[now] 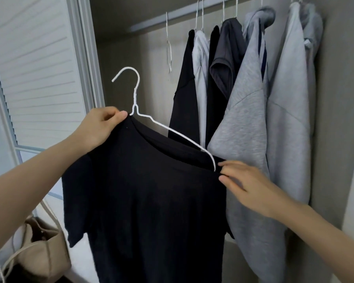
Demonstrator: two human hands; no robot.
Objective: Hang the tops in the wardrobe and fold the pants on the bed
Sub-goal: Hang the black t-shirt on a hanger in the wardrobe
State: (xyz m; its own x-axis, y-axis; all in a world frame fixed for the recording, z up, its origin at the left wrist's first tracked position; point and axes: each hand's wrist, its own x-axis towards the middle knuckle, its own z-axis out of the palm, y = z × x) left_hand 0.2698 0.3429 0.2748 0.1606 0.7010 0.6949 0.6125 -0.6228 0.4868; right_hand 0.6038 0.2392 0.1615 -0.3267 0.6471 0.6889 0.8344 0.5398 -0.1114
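Left hand (99, 127) grip pinches black T-shirt (151, 201) collar at white hanger (137, 111); right hand (247, 180) grip pinches shoulder seam.

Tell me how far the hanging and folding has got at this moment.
Done: several tops already hang from the wardrobe rail. In hand: the left hand holds the black T-shirt at its collar by the white hanger, while the right hand pinches the shoulder, which is not yet over the hanger's end. Left: hooking it on the rail. Pants and bed are out of view.
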